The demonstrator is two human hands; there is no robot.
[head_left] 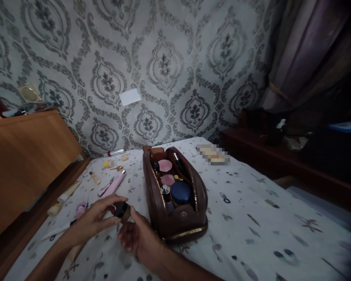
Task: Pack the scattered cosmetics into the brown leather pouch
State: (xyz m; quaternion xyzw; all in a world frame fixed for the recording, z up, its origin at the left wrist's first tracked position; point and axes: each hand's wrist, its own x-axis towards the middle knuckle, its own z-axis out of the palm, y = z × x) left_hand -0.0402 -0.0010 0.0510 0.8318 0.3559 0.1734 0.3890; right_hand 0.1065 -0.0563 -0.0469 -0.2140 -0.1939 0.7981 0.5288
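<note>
Between my two hands is a small black-capped bottle (123, 211), dark brownish at its right end. My left hand (98, 216) grips its black end between thumb and fingers. From the other side, the fingertips of my right hand (143, 238) pinch the brownish end, with the remaining fingers curled below. Just right of my hands stands a brown cosmetic bag (176, 220), unzipped along the top. Inside it show a dark blue round case (180, 192), two pink round items (165, 166), a silver-topped bottle (165, 190) and a dark tube with a silver end (177, 159).
A pink, silver-ended stick (114, 184), a yellow-lidded jar (108, 164), a gold spoon (119, 168) and several tubes lie left on the patterned cloth (245, 234). A wooden panel (32, 156) borders the left. A blurred-out flat item (213, 154) lies far right, near dark furniture (251, 152).
</note>
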